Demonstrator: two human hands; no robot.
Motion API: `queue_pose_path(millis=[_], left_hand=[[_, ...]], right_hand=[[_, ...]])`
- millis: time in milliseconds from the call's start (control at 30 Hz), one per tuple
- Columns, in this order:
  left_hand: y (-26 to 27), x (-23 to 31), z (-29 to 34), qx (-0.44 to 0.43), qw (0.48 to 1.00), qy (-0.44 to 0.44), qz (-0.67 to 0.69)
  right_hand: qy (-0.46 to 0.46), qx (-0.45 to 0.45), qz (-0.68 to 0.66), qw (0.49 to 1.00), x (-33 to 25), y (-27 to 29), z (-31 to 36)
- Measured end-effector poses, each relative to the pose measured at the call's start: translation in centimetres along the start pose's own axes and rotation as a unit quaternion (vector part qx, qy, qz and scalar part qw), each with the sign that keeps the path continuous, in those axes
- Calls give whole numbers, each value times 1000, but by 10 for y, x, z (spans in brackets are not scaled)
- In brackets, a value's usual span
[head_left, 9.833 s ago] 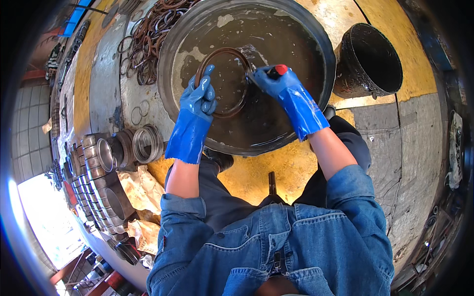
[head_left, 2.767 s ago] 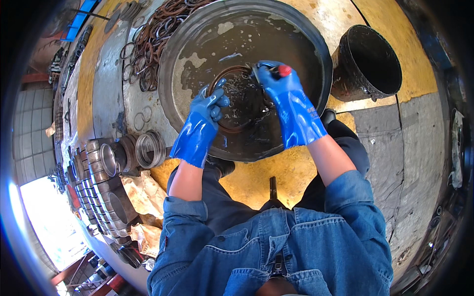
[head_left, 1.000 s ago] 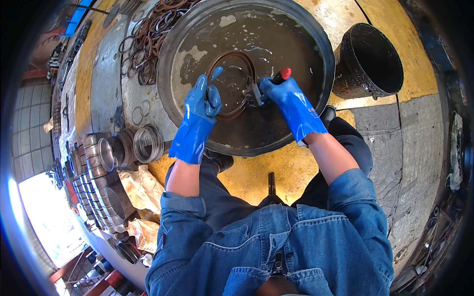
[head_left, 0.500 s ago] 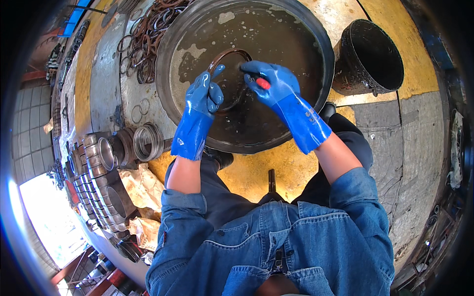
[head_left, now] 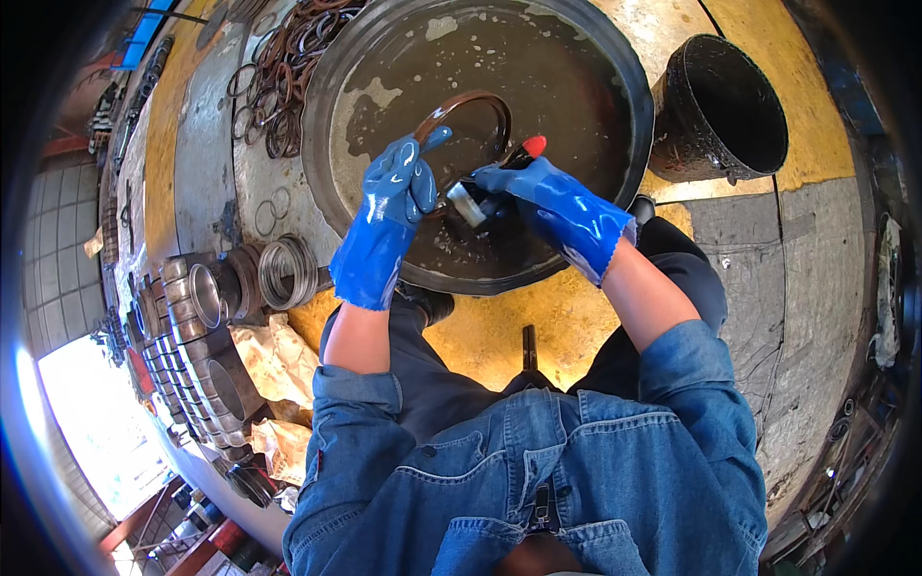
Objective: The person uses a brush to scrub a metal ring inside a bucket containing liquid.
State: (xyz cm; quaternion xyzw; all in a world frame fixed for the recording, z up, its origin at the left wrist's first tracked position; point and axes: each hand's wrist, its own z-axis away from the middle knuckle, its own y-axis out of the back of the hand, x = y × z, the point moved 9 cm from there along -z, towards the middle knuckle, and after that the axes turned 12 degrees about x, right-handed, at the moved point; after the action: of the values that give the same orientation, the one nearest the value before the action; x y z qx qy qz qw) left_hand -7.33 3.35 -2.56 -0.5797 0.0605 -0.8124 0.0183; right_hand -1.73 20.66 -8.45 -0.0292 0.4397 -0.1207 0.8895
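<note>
My left hand (head_left: 396, 182), in a wet blue rubber glove, is closed on the left side of a brown metal-looking ring (head_left: 477, 96). The ring is tilted above a wide round pan (head_left: 323, 182) of murky dark liquid. In my right hand (head_left: 552, 197), gloved the same way, is a brush (head_left: 469, 204) with a dark handle and a red end. Its pale, shiny head lies against or just beside the near part of the ring; the exact contact is hard to make out. The lower part of the ring is partly hidden by the brush and gloves.
A heap of brown rings (head_left: 283, 86) lies left of the pan, with thin rings (head_left: 273, 209) nearer. Stacked metal cylinders (head_left: 192, 336), coiled rings (head_left: 288, 274) and crumpled brown paper (head_left: 274, 365) stand at lower left. A black bucket (head_left: 720, 110) is right of the pan.
My right hand has turned and come nearer me, swinging the brush so its head now shows at the near side of the ring. The ring has shifted slightly right in my left hand.
</note>
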Motion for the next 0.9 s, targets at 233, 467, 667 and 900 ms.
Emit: queue_pose_path(millis=[233,467,667,900], left_hand=[[0,3,-1,-14,1000,-9,-18],[20,-3,-16,67,991,64,97],[42,2,-26,97,983,70,140],[27,8,-20,-8,982,59,182]], right_hand=[[50,-34,38,997,-13,-14,7],[406,232,409,784,-50,7,13],[202,23,46,978,-39,7,-10],[199,-17,258,945,-41,-13,10]])
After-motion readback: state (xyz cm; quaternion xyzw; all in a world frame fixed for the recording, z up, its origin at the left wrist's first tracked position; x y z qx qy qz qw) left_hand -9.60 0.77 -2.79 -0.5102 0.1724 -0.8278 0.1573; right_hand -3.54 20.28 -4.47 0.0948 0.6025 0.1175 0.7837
